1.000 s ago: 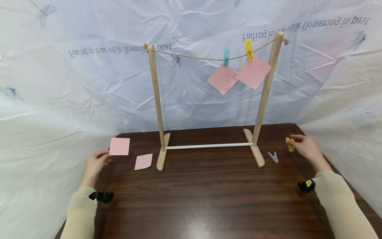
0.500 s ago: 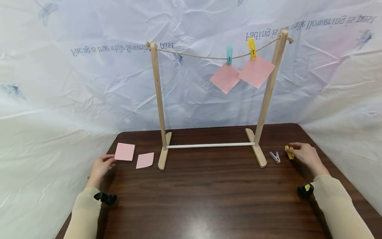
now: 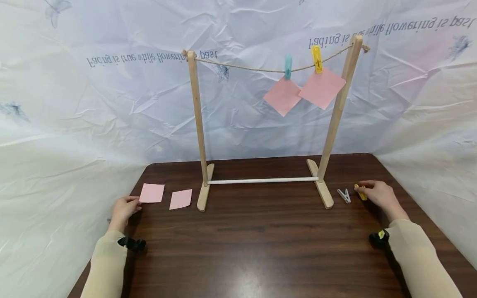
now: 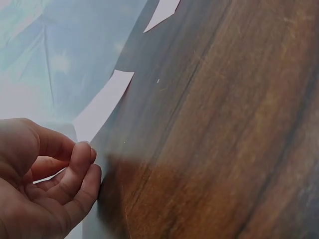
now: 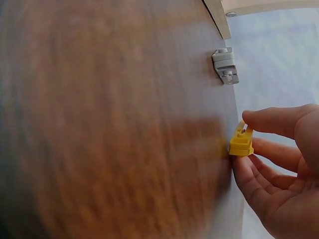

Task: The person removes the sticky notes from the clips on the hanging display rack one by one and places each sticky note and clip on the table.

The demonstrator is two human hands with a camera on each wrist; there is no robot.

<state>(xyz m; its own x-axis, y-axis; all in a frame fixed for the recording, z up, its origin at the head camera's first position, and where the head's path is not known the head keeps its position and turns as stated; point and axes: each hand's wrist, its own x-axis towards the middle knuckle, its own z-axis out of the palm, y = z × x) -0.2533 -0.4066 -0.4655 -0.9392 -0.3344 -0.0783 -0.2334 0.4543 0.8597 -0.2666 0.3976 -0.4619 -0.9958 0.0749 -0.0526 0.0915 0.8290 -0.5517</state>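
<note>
My left hand (image 3: pixel 124 212) pinches the near left corner of a pink paper square (image 3: pixel 152 193) low at the table's left side. In the left wrist view that paper (image 4: pixel 104 104) slants away from the thumb and fingertips. A second pink paper square (image 3: pixel 180 199) lies just right of it. My right hand (image 3: pixel 381 196) holds a yellow clothespin (image 3: pixel 360 192) between thumb and fingers at the table's right side. The right wrist view shows the yellow clothespin (image 5: pixel 241 142) right at the tabletop. Left of it lies a grey clothespin (image 3: pixel 344 196).
A wooden stand with two posts (image 3: pixel 198 116) and a white bottom bar (image 3: pixel 262 181) carries a sagging rope (image 3: pixel 246 68). Blue (image 3: pixel 288 66) and yellow (image 3: pixel 317 59) clothespins hold two pink papers (image 3: pixel 282 97) on it. Printed white cloth (image 3: pixel 149 111) hangs behind the brown table (image 3: pixel 238 236).
My left hand has lowered the pink paper toward the table, beside the second square. My right hand has brought the yellow clothespin down and nearer to the grey one.
</note>
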